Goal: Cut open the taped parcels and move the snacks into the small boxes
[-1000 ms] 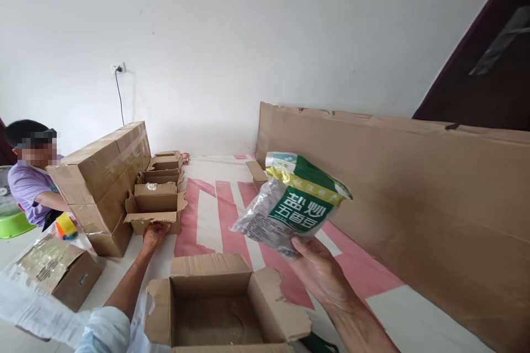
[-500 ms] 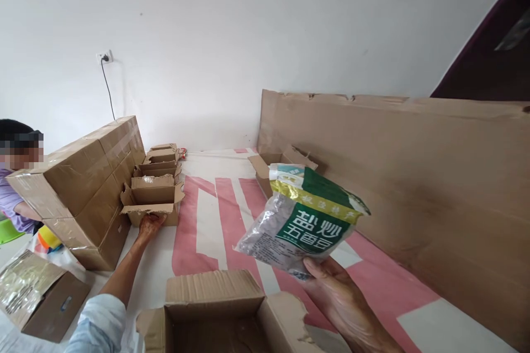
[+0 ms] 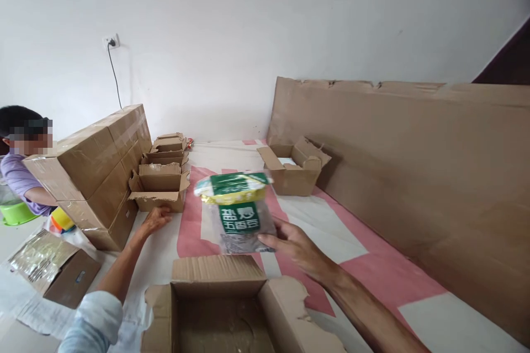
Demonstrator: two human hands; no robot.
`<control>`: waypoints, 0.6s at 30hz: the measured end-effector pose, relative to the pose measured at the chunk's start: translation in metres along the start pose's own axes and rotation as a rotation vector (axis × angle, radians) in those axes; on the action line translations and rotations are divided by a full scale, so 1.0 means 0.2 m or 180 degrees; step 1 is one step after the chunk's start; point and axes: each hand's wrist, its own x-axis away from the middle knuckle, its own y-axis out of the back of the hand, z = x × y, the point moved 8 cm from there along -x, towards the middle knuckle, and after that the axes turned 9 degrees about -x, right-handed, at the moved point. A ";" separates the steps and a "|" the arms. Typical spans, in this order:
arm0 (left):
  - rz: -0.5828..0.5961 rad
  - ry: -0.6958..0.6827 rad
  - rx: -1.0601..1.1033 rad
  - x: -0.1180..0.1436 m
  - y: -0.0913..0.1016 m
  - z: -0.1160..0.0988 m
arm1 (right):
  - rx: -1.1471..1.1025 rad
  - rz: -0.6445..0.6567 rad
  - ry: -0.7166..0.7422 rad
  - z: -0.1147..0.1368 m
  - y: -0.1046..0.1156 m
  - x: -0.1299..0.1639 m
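Right hand (image 3: 296,245) grips snack bag (image 3: 237,210) above open box (image 3: 223,309)'s far flap; left hand (image 3: 155,219) flat, empty.

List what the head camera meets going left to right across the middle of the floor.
Green basin → stacked sealed cartons → left hand → snack bag → right hand → small open box → leaning cardboard sheet.

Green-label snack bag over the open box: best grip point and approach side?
Probably the lower right edge of the snack bag, from the right, where the right hand pinches it now. The bag hangs upright with its green and yellow top band up, above the open carton; its soft clear lower half looks likely to fold between fingers. The left hand rests flat by a small open box.
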 end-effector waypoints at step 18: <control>-0.1064 0.0660 0.1099 0.49 0.09 0.35 | 0.2526 0.2059 -0.0395 -0.15 -1.01 -0.77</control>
